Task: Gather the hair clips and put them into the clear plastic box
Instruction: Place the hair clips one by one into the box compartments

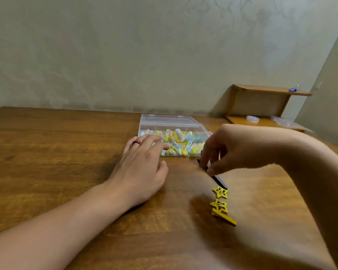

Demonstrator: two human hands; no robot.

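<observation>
Right hand (240, 147): fingers pinching the long black hair clip (216, 177) lying on the wooden bench (66, 152).
Left hand (142, 168): fingers loosely spread, empty, steadying the open clear plastic box (174, 123).
Advice: lift level, clearing the yellow star clips (220, 199) nearby.

Dim, warm indoor light, softly diffused from above. Faint dark shadows on the wooden table (47, 152) under the left hand (141, 168) and beneath the right hand (242, 149), lower right of centre. Mild sheen on the wood at lower right. Overall soft focus, slight smearing. Wide-angle bending toward the frame edges.
</observation>
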